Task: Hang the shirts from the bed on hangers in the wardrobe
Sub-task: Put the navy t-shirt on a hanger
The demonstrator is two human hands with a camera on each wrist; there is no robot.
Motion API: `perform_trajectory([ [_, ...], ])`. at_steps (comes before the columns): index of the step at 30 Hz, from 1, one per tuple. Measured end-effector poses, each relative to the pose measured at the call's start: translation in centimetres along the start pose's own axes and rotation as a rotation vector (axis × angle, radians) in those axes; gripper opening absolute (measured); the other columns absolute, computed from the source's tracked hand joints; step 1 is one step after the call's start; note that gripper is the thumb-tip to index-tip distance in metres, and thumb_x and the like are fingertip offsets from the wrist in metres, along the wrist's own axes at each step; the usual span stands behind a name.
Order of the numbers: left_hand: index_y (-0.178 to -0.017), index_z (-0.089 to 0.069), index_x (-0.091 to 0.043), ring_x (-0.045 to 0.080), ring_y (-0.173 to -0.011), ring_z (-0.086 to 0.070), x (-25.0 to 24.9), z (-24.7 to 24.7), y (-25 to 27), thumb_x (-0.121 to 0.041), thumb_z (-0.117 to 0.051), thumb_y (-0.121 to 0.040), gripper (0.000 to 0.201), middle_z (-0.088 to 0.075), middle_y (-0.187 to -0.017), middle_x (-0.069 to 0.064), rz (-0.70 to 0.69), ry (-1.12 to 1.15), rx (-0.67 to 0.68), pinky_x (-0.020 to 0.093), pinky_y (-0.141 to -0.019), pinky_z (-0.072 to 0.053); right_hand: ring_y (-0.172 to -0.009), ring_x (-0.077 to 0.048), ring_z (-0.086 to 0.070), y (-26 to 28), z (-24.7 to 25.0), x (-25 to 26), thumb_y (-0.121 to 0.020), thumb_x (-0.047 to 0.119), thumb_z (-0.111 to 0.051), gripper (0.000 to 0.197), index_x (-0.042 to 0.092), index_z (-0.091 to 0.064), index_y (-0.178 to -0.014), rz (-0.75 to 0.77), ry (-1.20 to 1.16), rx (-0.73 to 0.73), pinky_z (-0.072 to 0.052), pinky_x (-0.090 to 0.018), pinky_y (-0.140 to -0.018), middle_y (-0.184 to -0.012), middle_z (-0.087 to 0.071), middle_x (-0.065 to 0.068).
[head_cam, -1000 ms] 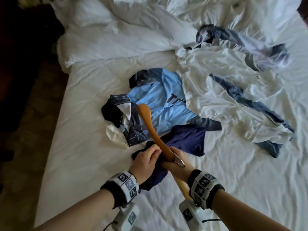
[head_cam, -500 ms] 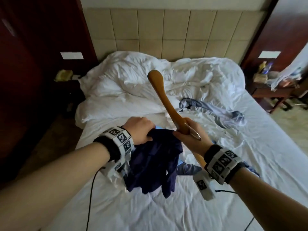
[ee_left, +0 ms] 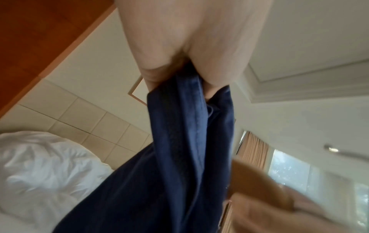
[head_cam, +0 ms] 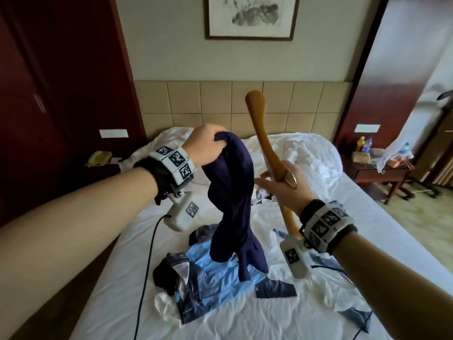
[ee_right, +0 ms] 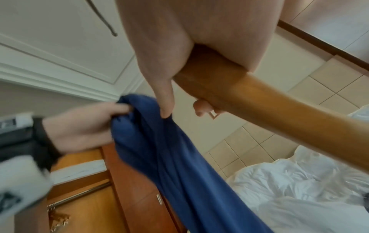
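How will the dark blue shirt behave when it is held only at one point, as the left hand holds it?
The dark blue shirt is probably very floppy: it hangs from the left hand in a narrow twisted bunch. It seems light, since one hand lifts it. Threading the wooden hanger may need it opened first.

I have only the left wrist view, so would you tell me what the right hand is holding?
Observer: The right hand grips a wooden hanger near its hook.
Operator: Is anything on it yet?
Observer: No. The navy shirt hangs bunched from the left hand, beside the hanger.
Operator: Is more left to hang?
Observer: Yes, a light blue shirt lies on the bed below.
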State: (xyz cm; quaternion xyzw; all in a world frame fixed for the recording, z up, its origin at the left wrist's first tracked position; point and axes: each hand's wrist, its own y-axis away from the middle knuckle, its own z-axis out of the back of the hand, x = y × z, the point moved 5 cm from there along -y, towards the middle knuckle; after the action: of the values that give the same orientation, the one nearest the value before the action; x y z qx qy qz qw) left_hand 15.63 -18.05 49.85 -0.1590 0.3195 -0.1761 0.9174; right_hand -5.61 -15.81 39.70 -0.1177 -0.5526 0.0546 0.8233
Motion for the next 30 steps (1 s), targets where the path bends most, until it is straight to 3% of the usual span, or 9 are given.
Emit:
perform_trajectory([
  [4, -0.080, -0.063, 0.002, 0.021, -0.070, -0.053, -1.9, 1.4, -1.6, -0.004, -0.050, -0.085, 0.015, -0.061, -0.073, 0.015, 0.025, 0.118, -0.100, 0.033, -0.064, -0.041, -0.078, -0.019, -0.064, 2.5, -2.5, -2.1, -0.050, 0.062, -0.088, 0.071, 0.024, -0.052, -0.098, -0.042, 0.074, -0.052, -0.053, -0.039, -0.066, -0.089, -0.065, 0.001],
  [7, -0.086, -0.067, 0.001, 0.027, -0.075, -0.061, -3.4, 2.0, -2.3, -0.009, -0.051, -0.083, 0.020, -0.069, -0.084, 0.020, 0.027, 0.174, -0.140, 0.041, -0.072, -0.051, -0.074, -0.012, -0.059, 3.5, -4.3, -2.5, -0.055, 0.052, -0.091, 0.067, 0.018, -0.053, -0.097, -0.057, 0.104, -0.091, -0.043, -0.028, -0.059, -0.084, -0.061, 0.005],
  [10, -0.088, -0.069, 0.000, 0.026, -0.075, -0.061, -4.2, 2.2, -2.2, -0.007, -0.051, -0.085, 0.019, -0.069, -0.083, 0.017, 0.039, 0.170, -0.141, 0.032, -0.067, -0.047, -0.080, -0.026, -0.064, 2.9, -4.9, -2.8, -0.067, 0.028, -0.078, 0.036, 0.013, -0.059, -0.094, -0.109, 0.050, -0.158, -0.047, -0.035, -0.065, -0.084, -0.067, -0.003],
  [13, -0.076, -0.065, -0.005, 0.021, -0.070, -0.054, -3.1, 3.2, -1.8, -0.005, -0.051, -0.086, 0.017, -0.061, -0.072, 0.008, 0.046, 0.136, -0.168, 0.030, -0.063, -0.039, -0.066, -0.020, -0.058, 2.2, -3.8, -1.9, -0.074, 0.008, -0.065, 0.009, 0.012, -0.060, -0.080, -0.109, 0.016, -0.163, -0.042, -0.028, -0.059, -0.071, -0.062, -0.003],
  [16, -0.072, -0.063, -0.015, 0.019, -0.069, -0.055, -1.0, 5.1, -1.2, -0.005, -0.051, -0.087, 0.022, -0.061, -0.071, 0.002, 0.086, 0.139, -0.190, 0.028, -0.064, -0.040, -0.051, -0.005, -0.049, 2.0, -1.7, -0.5, -0.079, 0.000, -0.061, 0.016, 0.014, -0.055, -0.074, -0.101, -0.046, -0.172, -0.038, -0.015, -0.047, -0.063, -0.053, 0.000],
  [21, -0.088, -0.069, -0.002, 0.030, -0.082, -0.061, 2.7, 7.4, 0.4, -0.004, -0.053, -0.089, 0.016, -0.068, -0.085, 0.016, 0.112, -0.106, -0.181, 0.031, -0.066, -0.040, -0.057, -0.018, -0.054, 0.4, 2.0, 2.5, -0.079, 0.003, -0.061, 0.006, 0.008, -0.059, -0.076, -0.141, -0.085, -0.149, -0.045, -0.030, -0.054, -0.062, -0.055, -0.007],
  [24, -0.084, -0.068, -0.010, 0.030, -0.083, -0.060, 4.6, 6.7, 1.4, -0.002, -0.054, -0.089, 0.017, -0.065, -0.082, 0.010, 0.161, -0.169, -0.143, 0.028, -0.067, -0.036, -0.060, -0.019, -0.055, -0.2, 3.3, 5.2, -0.082, 0.001, -0.063, 0.007, 0.007, -0.060, -0.080, -0.147, -0.168, -0.123, -0.049, -0.034, -0.063, -0.063, -0.056, -0.006],
  [27, -0.099, -0.072, -0.015, 0.030, -0.092, -0.065, 6.0, 5.2, 1.8, -0.001, -0.057, -0.081, 0.027, -0.070, -0.091, 0.007, 0.192, -0.174, -0.141, 0.030, -0.075, -0.047, -0.056, -0.018, -0.055, -0.5, 3.6, 7.7, -0.083, 0.000, -0.064, 0.006, 0.004, -0.062, -0.086, -0.108, -0.179, -0.076, -0.049, -0.029, -0.059, -0.065, -0.056, -0.009],
  [30, -0.112, -0.064, -0.022, 0.017, -0.092, -0.063, 4.1, 2.7, 2.8, -0.006, -0.070, -0.076, 0.040, -0.064, -0.097, -0.005, 0.022, -0.021, -0.152, 0.026, -0.080, -0.049, -0.060, -0.020, -0.056, -0.8, 3.4, 9.4, -0.082, -0.001, -0.064, 0.015, -0.004, -0.064, -0.097, -0.062, -0.169, -0.042, -0.050, -0.033, -0.063, -0.072, -0.057, -0.012],
])
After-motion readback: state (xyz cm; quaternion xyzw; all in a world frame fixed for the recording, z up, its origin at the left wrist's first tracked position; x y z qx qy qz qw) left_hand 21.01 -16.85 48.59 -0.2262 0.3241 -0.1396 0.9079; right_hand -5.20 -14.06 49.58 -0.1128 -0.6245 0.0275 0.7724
